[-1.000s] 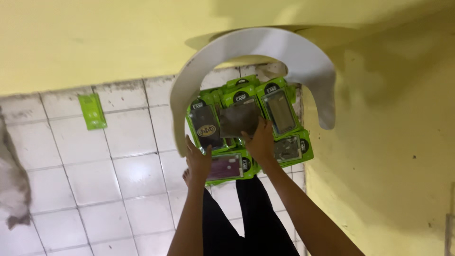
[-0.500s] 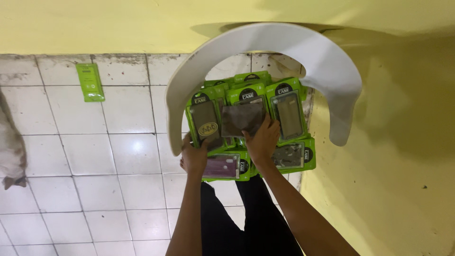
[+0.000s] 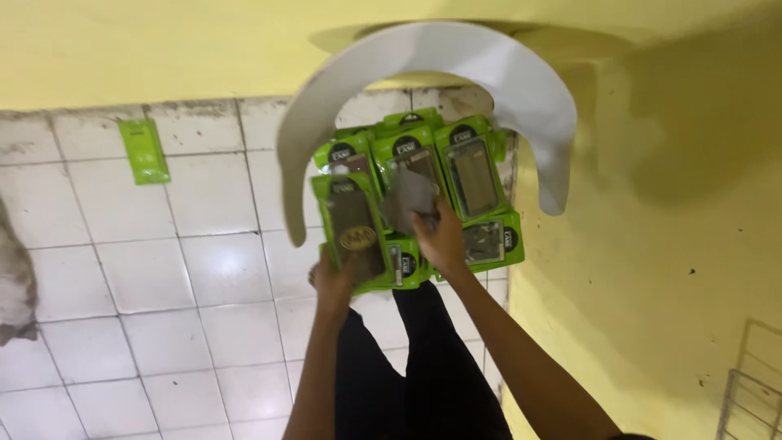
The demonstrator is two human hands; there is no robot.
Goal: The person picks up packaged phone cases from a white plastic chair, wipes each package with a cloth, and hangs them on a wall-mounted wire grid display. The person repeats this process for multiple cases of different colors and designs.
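Fingers of your left hand clamp one green package, lifting it clear; your right hand pinches the grey case atop the stack.

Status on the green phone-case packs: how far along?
Done: several green packs lie side by side on the tiled floor. In hand: left hand holds one pack lifted; right hand holds a grey cloth. Left: one stray pack lies apart by the wall.
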